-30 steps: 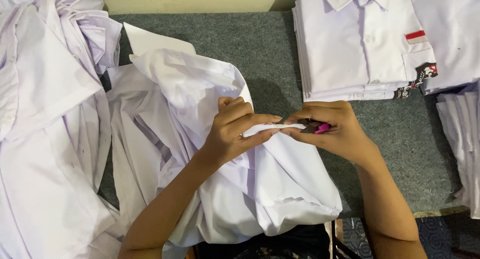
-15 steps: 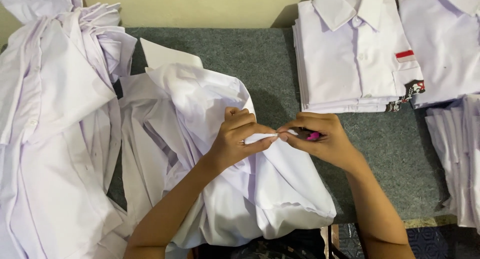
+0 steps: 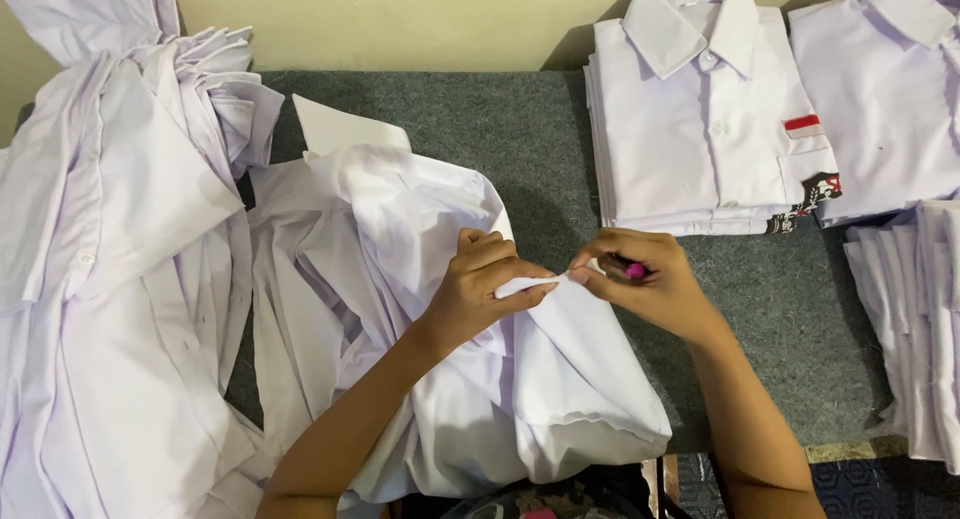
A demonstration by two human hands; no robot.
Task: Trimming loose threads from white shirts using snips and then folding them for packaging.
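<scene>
Both hands had drifted slightly lower and closer together since a moment before, the cloth between them bunched tighter. Far to the left of the left hand lay a heap of loose shirts. That hand was closed, pinching a fold of the white shirt spread under both wrists. Right beside it, the right hand gripped a small pink tool against the same fold. Beyond the right hand sat a stack of folded shirts on the grey table.
</scene>
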